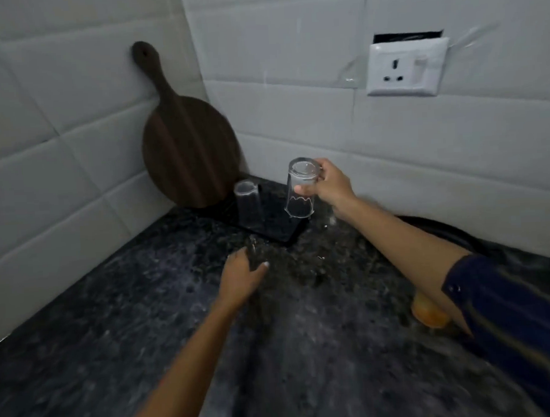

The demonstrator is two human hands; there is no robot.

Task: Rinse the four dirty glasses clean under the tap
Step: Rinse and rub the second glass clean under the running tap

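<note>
My right hand [328, 186] grips a clear glass [300, 191] upside down, its rim just above the near right part of a black mat [276, 229]. A second clear glass [249, 205] stands upside down on the mat's left side, apart from both hands. My left hand [242, 278] is lower on the dark counter, in front of the mat. Its fingers curl around what looks like another clear glass [253, 252], which is blurred and hard to make out. No tap or sink is in view.
A round dark wooden board [184, 149] leans in the tiled corner behind the mat. A white wall socket [408, 67] sits at the upper right. An orange object [430, 316] lies under my right forearm, and a dark round edge [443, 229] shows by the right wall.
</note>
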